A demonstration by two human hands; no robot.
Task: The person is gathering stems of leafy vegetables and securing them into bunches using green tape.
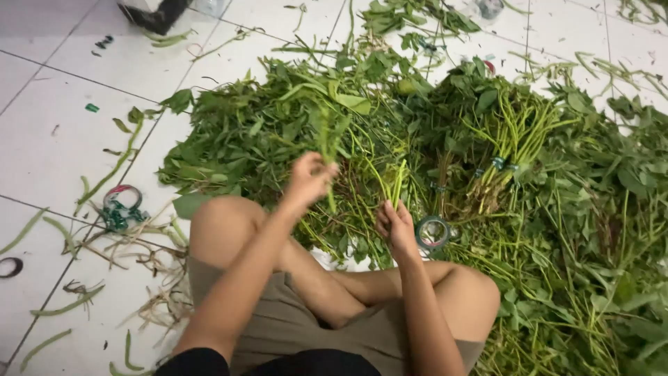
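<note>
While the person sits cross-legged on the white tile floor (49, 132), everything is laid out around one landmark — the big heap of leafy greens (278, 132) spread in front of the knees.

Left hand: the left hand (308, 177) is raised over the near edge of the heap, fingers curled shut around a leafy sprig (327, 139) that stands upright out of the fist, seemingly lifted clear so it separates from the tangle below.

Right hand: the right hand (395, 224) sits lower, at the heap's near edge just above the crossed legs, closed on a few green stalks (398, 182) that point up from the grip — held vertical, it appears, so their ends stay level.

Tied bundle: right of the heap's centre lies a tied bundle of stems (504, 150), banded near its cut ends and resting on loose leaves.

Tape roll: a clear tape roll (433, 232) lies just beside the right hand, within easy reach.

Second roll: another roll of tape (120, 205) rests on the tiles left of the heap, among dry trimmings (149, 257).

Discards: stray green stalks (115, 167) lie scattered left of the heap, kept apart from the good greens.
</note>
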